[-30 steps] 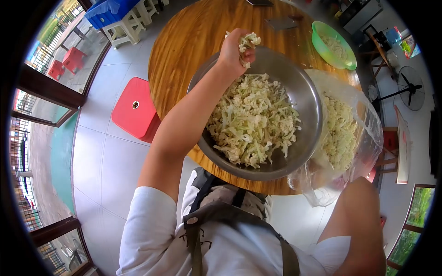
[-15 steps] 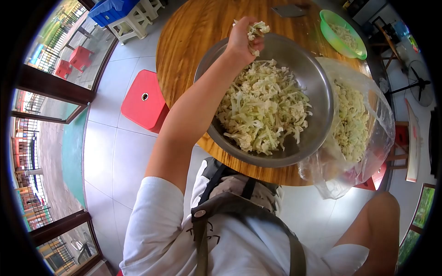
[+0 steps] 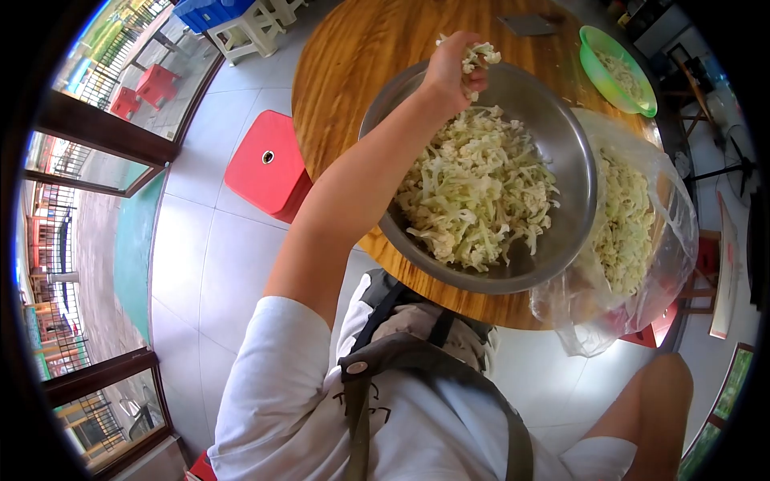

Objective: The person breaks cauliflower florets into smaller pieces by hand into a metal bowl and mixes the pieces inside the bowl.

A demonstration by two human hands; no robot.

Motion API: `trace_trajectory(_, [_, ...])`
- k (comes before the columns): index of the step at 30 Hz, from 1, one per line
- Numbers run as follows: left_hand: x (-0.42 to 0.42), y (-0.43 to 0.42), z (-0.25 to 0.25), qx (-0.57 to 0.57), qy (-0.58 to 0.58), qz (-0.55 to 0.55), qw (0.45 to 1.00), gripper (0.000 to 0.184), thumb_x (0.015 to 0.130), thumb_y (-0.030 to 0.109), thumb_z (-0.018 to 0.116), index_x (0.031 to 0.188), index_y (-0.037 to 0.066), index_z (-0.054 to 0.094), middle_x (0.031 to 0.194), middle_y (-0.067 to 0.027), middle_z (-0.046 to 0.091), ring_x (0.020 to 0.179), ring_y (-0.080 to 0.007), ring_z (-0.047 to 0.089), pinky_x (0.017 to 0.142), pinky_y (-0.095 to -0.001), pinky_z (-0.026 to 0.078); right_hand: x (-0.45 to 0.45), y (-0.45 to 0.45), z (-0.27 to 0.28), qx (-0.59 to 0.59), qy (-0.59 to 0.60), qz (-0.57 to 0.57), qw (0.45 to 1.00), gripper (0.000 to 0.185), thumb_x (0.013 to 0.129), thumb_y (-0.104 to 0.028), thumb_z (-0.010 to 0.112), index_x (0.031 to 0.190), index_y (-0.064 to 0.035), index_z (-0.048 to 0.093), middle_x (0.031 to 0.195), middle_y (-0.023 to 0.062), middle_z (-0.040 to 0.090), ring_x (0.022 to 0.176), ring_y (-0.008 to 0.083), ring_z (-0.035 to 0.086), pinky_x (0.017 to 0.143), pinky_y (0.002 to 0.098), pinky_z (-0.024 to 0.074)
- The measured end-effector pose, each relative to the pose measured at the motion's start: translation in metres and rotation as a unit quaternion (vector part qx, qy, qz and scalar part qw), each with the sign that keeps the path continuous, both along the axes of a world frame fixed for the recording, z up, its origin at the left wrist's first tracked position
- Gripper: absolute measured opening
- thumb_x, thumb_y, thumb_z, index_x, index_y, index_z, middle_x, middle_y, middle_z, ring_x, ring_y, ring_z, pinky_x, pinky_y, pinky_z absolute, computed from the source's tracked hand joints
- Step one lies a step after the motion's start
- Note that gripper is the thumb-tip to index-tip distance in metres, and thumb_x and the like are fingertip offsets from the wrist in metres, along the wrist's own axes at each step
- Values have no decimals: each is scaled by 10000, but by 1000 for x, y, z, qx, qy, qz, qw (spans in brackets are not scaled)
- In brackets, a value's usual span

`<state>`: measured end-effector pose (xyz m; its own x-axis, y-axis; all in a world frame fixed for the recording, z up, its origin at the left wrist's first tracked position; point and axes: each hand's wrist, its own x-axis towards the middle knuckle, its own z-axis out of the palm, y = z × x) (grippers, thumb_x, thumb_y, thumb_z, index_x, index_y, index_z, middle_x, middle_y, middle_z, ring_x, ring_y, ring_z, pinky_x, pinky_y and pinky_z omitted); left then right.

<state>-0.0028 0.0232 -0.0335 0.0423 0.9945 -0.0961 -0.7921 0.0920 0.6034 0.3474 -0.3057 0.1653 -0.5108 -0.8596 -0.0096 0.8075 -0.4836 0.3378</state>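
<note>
Stretching out over the bowl (image 3: 571, 136), your left arm (image 3: 353, 188) holds the left hand (image 3: 454, 76) near the far rim, fingers curled around florets (image 3: 483, 56). More cauliflower (image 3: 481, 192) lies heaped in the bowl. Your right arm (image 3: 667, 401) bends, right hand unseen.

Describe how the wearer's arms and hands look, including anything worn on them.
The left hand is bare, with no glove or watch showing. The left arm is bare below a loose white short sleeve. The right arm has a matching white sleeve; the right hand is out of view. Dark apron straps run over the white shirt, with a round button at one.
</note>
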Motion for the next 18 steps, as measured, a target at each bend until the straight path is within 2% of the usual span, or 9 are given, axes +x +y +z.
trace_trajectory(1, [0,-2,2,-2,-3,0,1000,165,859,184,512,782,71,420,651,-46,418,470,-103,318,405,-241,234,-12,14,4,41,34,-25,998,260,904,-152,547,1129,-21,547,1029,118,600,935,200,561,798,301,468])
trace_trajectory(2, [1,-3,4,-2,-9,-1,1000,182,870,180,508,753,71,419,637,-34,402,465,-96,317,399,-234,228,-25,24,5,-71,-47,29,996,265,907,-183,540,1128,-38,549,1001,113,606,909,205,568,803,323,458])
trace_trajectory(4, [2,-2,7,-17,-16,-5,1000,184,873,181,504,754,73,413,636,-33,398,461,-96,315,398,-234,228,-55,42,-1,-286,-205,132,927,278,912,-247,527,1126,-72,554,944,104,618,857,216,584,812,366,439])
trace_trajectory(7, [1,-6,11,-30,-15,-4,999,187,876,185,500,757,75,407,637,-32,398,460,-95,314,396,-232,228,-95,71,-22,-561,-401,246,681,303,920,-343,508,1122,-123,560,860,90,636,779,232,607,826,430,410])
trace_trajectory(10, [1,-6,13,-33,-15,-7,999,196,875,200,505,760,81,400,638,-31,399,459,-92,314,394,-232,228,-112,113,-47,-532,-339,396,668,488,862,-515,522,1169,-135,515,942,89,653,801,230,610,874,482,368])
trace_trajectory(11, [1,-6,13,-40,-16,-8,999,199,873,203,507,759,83,398,638,-30,396,459,-92,312,394,-234,228,-127,136,-54,-557,-326,457,612,488,862,-602,385,868,-118,447,736,45,518,660,189,518,814,443,401])
trace_trajectory(16, [0,-6,17,-78,18,16,997,205,872,219,509,765,83,398,638,-32,400,457,-89,316,396,-232,232,-171,234,-89,-798,-64,496,337,545,967,-470,301,1020,12,550,712,73,602,670,170,603,757,292,457])
trace_trajectory(17, [-2,-5,15,-79,15,12,997,196,873,226,511,773,94,406,644,-28,420,463,-89,333,399,-230,246,-177,258,-97,-817,-86,500,275,353,960,-328,445,1054,-8,562,772,60,617,723,141,611,726,239,460])
trace_trajectory(18, [-2,-4,12,-74,18,9,997,190,873,230,513,779,101,411,647,-25,426,466,-89,337,400,-233,250,-186,273,-105,-845,-35,492,209,321,938,-310,498,1058,-23,574,811,64,619,749,137,615,706,240,468])
